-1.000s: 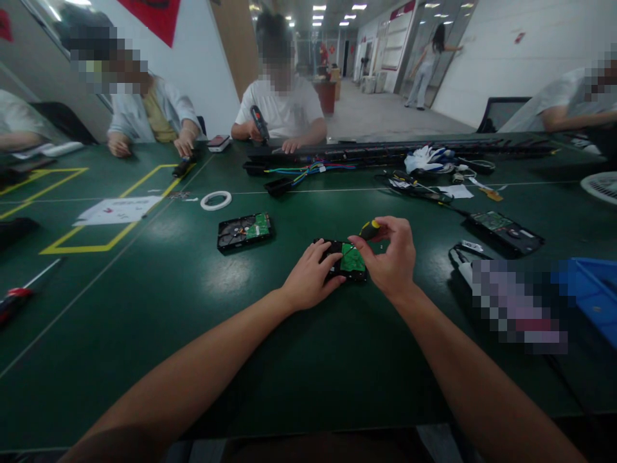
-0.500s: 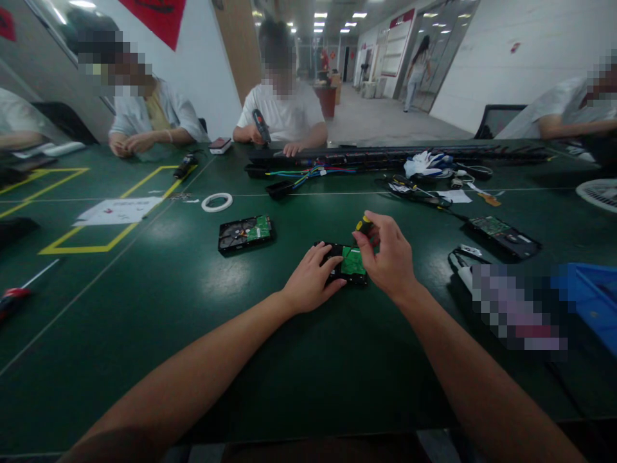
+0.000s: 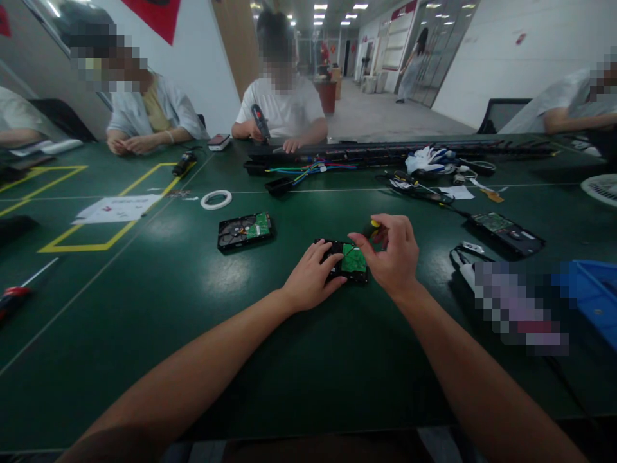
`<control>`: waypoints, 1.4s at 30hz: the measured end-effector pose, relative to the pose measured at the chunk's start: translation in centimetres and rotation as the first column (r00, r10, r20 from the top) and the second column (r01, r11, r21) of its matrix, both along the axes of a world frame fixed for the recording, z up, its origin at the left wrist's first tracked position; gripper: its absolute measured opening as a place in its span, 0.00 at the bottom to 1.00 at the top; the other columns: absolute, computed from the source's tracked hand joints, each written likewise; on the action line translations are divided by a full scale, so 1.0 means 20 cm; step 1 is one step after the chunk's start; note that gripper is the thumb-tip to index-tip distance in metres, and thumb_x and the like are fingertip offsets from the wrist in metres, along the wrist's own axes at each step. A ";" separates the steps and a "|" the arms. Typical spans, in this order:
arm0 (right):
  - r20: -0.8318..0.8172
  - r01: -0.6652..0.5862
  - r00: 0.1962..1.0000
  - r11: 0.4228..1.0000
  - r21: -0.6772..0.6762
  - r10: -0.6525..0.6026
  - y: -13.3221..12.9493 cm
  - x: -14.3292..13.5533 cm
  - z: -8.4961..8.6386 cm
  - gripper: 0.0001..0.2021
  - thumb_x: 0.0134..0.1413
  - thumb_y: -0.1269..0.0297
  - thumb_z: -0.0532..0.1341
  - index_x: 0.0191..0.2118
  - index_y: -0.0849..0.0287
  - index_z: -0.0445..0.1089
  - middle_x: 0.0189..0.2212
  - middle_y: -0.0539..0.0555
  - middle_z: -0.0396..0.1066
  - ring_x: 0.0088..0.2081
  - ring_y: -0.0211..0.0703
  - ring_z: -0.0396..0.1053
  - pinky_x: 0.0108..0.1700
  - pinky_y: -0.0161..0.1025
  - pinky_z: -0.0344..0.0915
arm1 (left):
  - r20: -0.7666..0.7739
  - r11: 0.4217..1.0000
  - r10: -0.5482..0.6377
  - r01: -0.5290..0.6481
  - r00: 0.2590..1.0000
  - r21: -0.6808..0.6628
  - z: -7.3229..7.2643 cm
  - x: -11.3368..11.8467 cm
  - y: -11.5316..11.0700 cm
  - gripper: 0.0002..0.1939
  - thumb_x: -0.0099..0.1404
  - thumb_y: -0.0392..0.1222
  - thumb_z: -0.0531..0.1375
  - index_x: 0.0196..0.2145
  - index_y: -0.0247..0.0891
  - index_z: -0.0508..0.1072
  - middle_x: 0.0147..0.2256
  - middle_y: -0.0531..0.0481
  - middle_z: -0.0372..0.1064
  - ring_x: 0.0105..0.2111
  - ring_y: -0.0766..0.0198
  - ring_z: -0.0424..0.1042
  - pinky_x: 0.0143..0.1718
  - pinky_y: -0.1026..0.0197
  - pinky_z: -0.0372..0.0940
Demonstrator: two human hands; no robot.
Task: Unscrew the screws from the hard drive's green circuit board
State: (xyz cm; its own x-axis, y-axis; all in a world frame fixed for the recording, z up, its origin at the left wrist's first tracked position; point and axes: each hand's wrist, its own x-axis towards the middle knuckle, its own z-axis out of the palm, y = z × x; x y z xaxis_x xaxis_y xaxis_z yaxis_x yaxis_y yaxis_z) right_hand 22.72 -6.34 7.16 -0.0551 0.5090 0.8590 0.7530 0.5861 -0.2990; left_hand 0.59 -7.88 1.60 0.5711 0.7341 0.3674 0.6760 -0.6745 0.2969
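Note:
A black hard drive (image 3: 355,260) with a green circuit board lies flat on the dark green table in front of me. My left hand (image 3: 309,280) grips its left part, with fingers over the top and the thumb along the near edge. In my right hand (image 3: 394,252) is a screwdriver (image 3: 373,227) with a black and yellow handle, held above the drive's right part. Its thin shaft slants down to the left toward the board near my left fingertips. The exact spot where the tip meets the drive is too small to make out.
A second hard drive (image 3: 245,231) lies to the left, a third (image 3: 506,234) to the right. A white tape ring (image 3: 216,200), a red-handled screwdriver (image 3: 14,297), a blue bin (image 3: 598,296), gloves (image 3: 427,159) and cables surround the work spot. Co-workers sit across the table.
My right thumb has lifted away from the screwdriver and the fingers have turned about its handle, the hand shifting slightly right. My left hand and the hard drive stay in place.

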 end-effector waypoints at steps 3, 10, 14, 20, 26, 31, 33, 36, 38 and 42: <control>-0.001 0.005 1.000 1.000 0.004 -0.005 0.01 0.00 -0.01 0.20 0.64 0.50 0.70 0.54 0.51 0.66 0.44 0.54 0.71 0.38 0.45 0.71 0.41 0.45 0.75 | 0.011 1.000 0.000 0.000 1.000 0.003 0.00 0.00 0.00 0.26 0.76 0.52 0.62 0.66 0.40 0.67 0.70 0.34 0.58 0.75 0.38 0.52 0.73 0.31 0.53; -0.031 -0.037 0.999 0.999 0.004 0.037 0.00 -0.01 -0.01 0.21 0.66 0.55 0.68 0.60 0.49 0.65 0.50 0.56 0.74 0.43 0.48 0.76 0.42 0.47 0.78 | 0.002 1.000 0.001 -0.001 1.000 0.012 0.00 0.00 0.00 0.27 0.76 0.52 0.63 0.66 0.38 0.67 0.70 0.32 0.58 0.75 0.37 0.51 0.74 0.32 0.52; -0.088 -0.085 0.993 0.995 -0.058 0.079 0.00 -0.01 -0.03 0.22 0.68 0.59 0.66 0.64 0.46 0.63 0.54 0.56 0.75 0.44 0.48 0.79 0.45 0.50 0.80 | 0.007 1.000 0.007 -0.007 1.000 0.004 0.00 0.00 -0.01 0.27 0.76 0.52 0.63 0.66 0.40 0.67 0.71 0.35 0.58 0.75 0.38 0.51 0.74 0.30 0.53; -0.074 -0.218 0.975 0.967 -0.131 0.210 0.00 0.00 -0.04 0.24 0.71 0.65 0.59 0.68 0.46 0.61 0.60 0.57 0.74 0.52 0.51 0.79 0.54 0.53 0.80 | -0.005 1.000 0.009 -0.009 1.000 0.016 0.00 0.00 -0.01 0.27 0.76 0.53 0.62 0.66 0.38 0.67 0.70 0.32 0.59 0.75 0.37 0.53 0.73 0.30 0.54; -0.029 -0.105 0.994 0.993 -0.054 0.103 -0.02 -0.01 -0.02 0.21 0.68 0.61 0.65 0.63 0.48 0.65 0.53 0.56 0.74 0.46 0.49 0.77 0.47 0.50 0.80 | 0.001 1.000 -0.004 0.004 1.000 0.024 -0.01 0.00 0.00 0.27 0.77 0.53 0.62 0.66 0.38 0.67 0.70 0.33 0.59 0.75 0.37 0.52 0.73 0.30 0.54; -0.075 0.051 0.996 0.998 -0.025 -0.053 -0.01 0.00 -0.02 0.23 0.63 0.54 0.71 0.58 0.49 0.67 0.45 0.54 0.71 0.36 0.44 0.72 0.38 0.46 0.77 | -0.006 1.000 0.000 0.000 1.000 0.012 0.00 0.00 0.00 0.27 0.76 0.54 0.62 0.66 0.39 0.67 0.70 0.33 0.58 0.75 0.37 0.52 0.73 0.30 0.53; -0.073 0.034 0.997 0.999 -0.019 -0.035 -0.01 0.00 -0.01 0.21 0.64 0.55 0.69 0.59 0.49 0.67 0.47 0.55 0.72 0.38 0.45 0.73 0.40 0.47 0.78 | -0.012 1.000 0.000 0.000 1.000 0.005 0.00 0.00 0.00 0.27 0.76 0.54 0.62 0.66 0.38 0.67 0.70 0.33 0.57 0.75 0.37 0.51 0.74 0.31 0.53; -0.052 -0.051 0.997 0.998 -0.046 0.048 -0.01 -0.01 -0.03 0.21 0.69 0.59 0.64 0.64 0.47 0.65 0.52 0.57 0.74 0.44 0.49 0.76 0.45 0.51 0.79 | -0.004 1.000 -0.002 0.002 1.000 0.000 0.01 0.00 0.00 0.27 0.76 0.53 0.62 0.66 0.39 0.67 0.70 0.33 0.58 0.75 0.37 0.51 0.73 0.30 0.53; -0.052 -0.100 0.994 0.991 -0.084 0.096 -0.01 -0.02 -0.04 0.22 0.71 0.62 0.60 0.67 0.46 0.62 0.56 0.58 0.74 0.48 0.51 0.77 0.50 0.54 0.79 | 0.003 1.000 -0.001 0.001 1.000 -0.001 0.00 0.00 0.00 0.27 0.76 0.53 0.62 0.66 0.40 0.67 0.70 0.34 0.58 0.75 0.37 0.51 0.73 0.29 0.53; -0.114 -0.177 0.980 0.974 -0.139 0.162 0.00 -0.02 -0.08 0.24 0.73 0.64 0.56 0.70 0.46 0.58 0.61 0.59 0.72 0.52 0.52 0.78 0.53 0.55 0.79 | 0.003 1.000 0.003 -0.003 1.000 -0.001 0.00 0.00 0.00 0.27 0.76 0.53 0.63 0.66 0.40 0.67 0.71 0.34 0.58 0.75 0.38 0.51 0.73 0.30 0.53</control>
State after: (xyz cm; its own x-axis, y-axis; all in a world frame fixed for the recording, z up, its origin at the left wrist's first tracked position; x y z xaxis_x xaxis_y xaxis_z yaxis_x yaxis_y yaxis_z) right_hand 22.41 -6.36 5.62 -0.0678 0.6216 0.7804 0.6077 0.6461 -0.4619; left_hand 0.57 -7.93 1.57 0.5678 0.7361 0.3683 0.6769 -0.6722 0.2999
